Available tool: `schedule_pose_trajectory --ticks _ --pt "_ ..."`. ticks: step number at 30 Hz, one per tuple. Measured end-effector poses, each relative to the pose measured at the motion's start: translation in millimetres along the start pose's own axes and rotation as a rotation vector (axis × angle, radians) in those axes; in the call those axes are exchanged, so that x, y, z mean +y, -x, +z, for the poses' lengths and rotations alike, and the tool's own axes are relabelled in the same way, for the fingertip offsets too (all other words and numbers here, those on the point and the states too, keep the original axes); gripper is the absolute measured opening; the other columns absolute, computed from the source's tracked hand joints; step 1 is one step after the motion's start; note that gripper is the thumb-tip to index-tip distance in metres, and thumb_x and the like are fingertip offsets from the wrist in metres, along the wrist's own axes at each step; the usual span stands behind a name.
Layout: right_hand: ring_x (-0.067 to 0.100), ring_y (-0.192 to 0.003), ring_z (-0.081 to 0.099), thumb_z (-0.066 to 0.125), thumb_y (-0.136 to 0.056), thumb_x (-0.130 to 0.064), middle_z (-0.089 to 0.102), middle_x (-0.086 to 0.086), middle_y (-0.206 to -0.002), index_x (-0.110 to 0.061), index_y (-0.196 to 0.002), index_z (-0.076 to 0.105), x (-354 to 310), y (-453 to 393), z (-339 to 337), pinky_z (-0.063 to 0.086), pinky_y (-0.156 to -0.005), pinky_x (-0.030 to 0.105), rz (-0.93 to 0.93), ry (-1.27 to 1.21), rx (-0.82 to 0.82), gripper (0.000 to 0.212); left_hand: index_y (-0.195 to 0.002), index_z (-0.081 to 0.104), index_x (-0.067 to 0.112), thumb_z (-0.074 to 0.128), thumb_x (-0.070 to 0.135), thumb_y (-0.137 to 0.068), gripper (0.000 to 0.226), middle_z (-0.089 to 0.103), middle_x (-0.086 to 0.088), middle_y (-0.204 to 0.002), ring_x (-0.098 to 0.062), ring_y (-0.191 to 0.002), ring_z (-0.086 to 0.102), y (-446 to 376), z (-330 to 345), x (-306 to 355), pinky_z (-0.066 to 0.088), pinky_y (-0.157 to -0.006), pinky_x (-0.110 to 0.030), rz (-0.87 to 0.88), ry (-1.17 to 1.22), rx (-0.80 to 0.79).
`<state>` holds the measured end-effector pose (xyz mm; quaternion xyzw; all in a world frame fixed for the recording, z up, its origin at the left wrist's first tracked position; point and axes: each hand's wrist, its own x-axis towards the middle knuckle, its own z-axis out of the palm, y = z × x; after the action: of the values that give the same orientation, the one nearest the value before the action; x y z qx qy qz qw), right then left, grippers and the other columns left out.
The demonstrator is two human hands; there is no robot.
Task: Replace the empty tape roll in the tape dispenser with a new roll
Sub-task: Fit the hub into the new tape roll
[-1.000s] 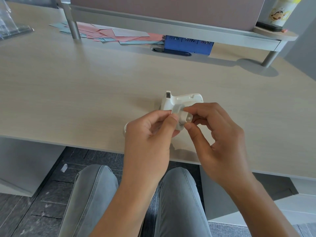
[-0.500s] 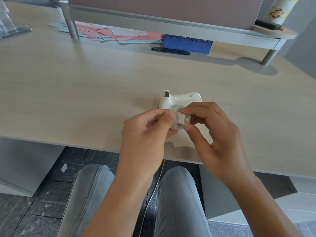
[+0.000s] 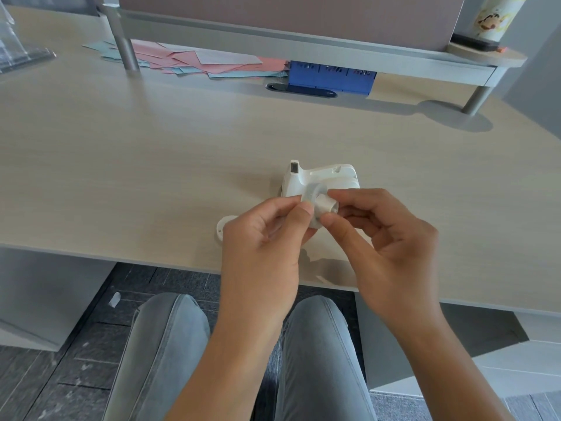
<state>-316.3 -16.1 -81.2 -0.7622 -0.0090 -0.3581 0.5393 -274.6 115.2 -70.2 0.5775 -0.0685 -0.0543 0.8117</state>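
Both hands — left hand (image 3: 267,235), right hand (image 3: 385,238) — pinched the white spool (image 3: 318,205) between fingertips, just before the tape dispenser (image 3: 321,177)

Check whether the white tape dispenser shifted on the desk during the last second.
No. The tape dispenser keeps its spot on the desk, below the blue box.

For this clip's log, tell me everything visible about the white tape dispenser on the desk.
The tape dispenser is a small white body of smooth, plastic-looking material. It stands upright on the pale wood-look desk, near the front edge. A raised post at its left end holds a small dark cutter window; the top edge at its right shows a small notch. No roll is visible in it. Its lower front is hidden behind the spool piece that both hands hold in front of it; whether anything touches it cannot be told.
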Motion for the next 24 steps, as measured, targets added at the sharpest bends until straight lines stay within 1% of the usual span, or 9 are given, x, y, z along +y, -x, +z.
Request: schedule_pose_trajectory --ticks 2,4,8,10,11,14,16,19,24 --pt "0.014 -0.09 0.073 0.078 -0.09 -0.008 0.077 0.001 -0.103 -0.013 -0.109 0.076 -0.9 -1.0 -2.0 0.057 -0.084 0.022 -0.071 0.11 -0.031 0.019 -0.09 0.082 0.011 0.067 0.006 -0.096 0.016 0.084 -0.007 -0.087 -0.019 -0.088 0.081 -0.7 -0.4 -0.1 0.063 -0.091 -0.033 0.008 -0.016 0.0" --pt "0.013 -0.09 0.072 0.077 -0.092 -0.008 0.075 0.0 -0.102 -0.011 -0.109 0.076 -1.6 -2.8 -4.4 0.056 -0.084 0.021 -0.139 0.213 -0.058 0.017 -0.087 0.082 0.014 0.067 0.006 -0.096 0.019 0.084 -0.008 -0.086 -0.02 -0.088 0.081 -1.8 -0.9 0.4 0.063 -0.09 -0.033 0.008 -0.026 -0.001" --pt "0.01 -0.089 0.069 0.077 -0.092 -0.004 0.073 0.002 -0.102 -0.007 -0.109 0.077 -3.3 -5.4 -8.8 0.044 -0.082 0.006 -0.215 0.361 -0.102 0.018 -0.091 0.083 0.011 0.068 0.008 -0.097 0.016 0.084 -0.01 -0.089 -0.025 -0.092 0.081 -3.6 -2.1 1.0 0.064 -0.09 -0.037 -0.011 -0.007 -0.014" --pt "0.01 -0.09 0.068 0.077 -0.091 -0.003 0.073 0.004 -0.104 -0.006 -0.11 0.077 -3.8 -5.7 -10.7 0.043 -0.081 0.005 -0.239 0.409 -0.115 0.019 -0.096 0.082 0.008 0.067 0.008 -0.097 0.015 0.084 -0.011 -0.091 -0.028 -0.095 0.08 -4.1 -3.1 0.6 0.064 -0.089 -0.038 -0.02 0.002 -0.02" --pt "0.012 -0.09 0.069 0.077 -0.091 -0.003 0.073 0.005 -0.104 -0.006 -0.111 0.077 -3.8 -6.1 -11.5 0.045 -0.082 0.006 -0.25 0.417 -0.122 0.02 -0.097 0.082 0.007 0.067 0.008 -0.097 0.015 0.084 -0.011 -0.091 -0.029 -0.094 0.08 -4.6 -3.6 0.6 0.064 -0.089 -0.038 -0.02 0.0 -0.022" --pt "0.019 -0.09 0.07 0.076 -0.092 -0.003 0.071 0.008 -0.106 -0.004 -0.114 0.076 -2.4 -8.8 -13.8 0.055 -0.086 0.022 -0.29 0.428 -0.153 0.022 -0.098 0.082 0.007 0.066 0.008 -0.097 0.015 0.084 -0.011 -0.091 -0.027 -0.093 0.081 -5.1 -5.0 0.7 0.064 -0.089 -0.038 -0.021 -0.015 -0.027" --pt "0.019 -0.09 0.069 0.076 -0.092 -0.002 0.071 0.008 -0.105 -0.004 -0.115 0.076 -1.6 -10.2 -15.6 0.056 -0.086 0.025 -0.312 0.446 -0.173 0.023 -0.098 0.082 0.007 0.066 0.009 -0.097 0.015 0.084 -0.011 -0.092 -0.025 -0.091 0.081 -5.0 -6.2 0.5 0.064 -0.089 -0.04 -0.033 -0.018 -0.033" --pt "0.016 -0.09 0.067 0.075 -0.093 -0.002 0.069 0.006 -0.106 -0.003 -0.116 0.076 -1.1 -11.8 -19.0 0.055 -0.085 0.026 -0.337 0.458 -0.22 0.023 -0.1 0.081 0.006 0.065 0.009 -0.098 0.017 0.084 -0.013 -0.093 -0.025 -0.091 0.081 -4.9 -7.9 -0.1 0.064 -0.089 -0.041 -0.054 -0.014 -0.043" --pt "0.011 -0.092 0.064 0.072 -0.094 0.001 0.068 0.01 -0.107 -0.002 -0.116 0.075 -2.0 -16.6 -24.5 0.051 -0.089 0.019 -0.383 0.487 -0.303 0.023 -0.098 0.082 0.007 0.064 0.009 -0.098 0.018 0.084 -0.013 -0.091 -0.025 -0.088 0.082 -5.1 -10.2 2.1 0.065 -0.086 -0.038 -0.087 -0.011 -0.058"
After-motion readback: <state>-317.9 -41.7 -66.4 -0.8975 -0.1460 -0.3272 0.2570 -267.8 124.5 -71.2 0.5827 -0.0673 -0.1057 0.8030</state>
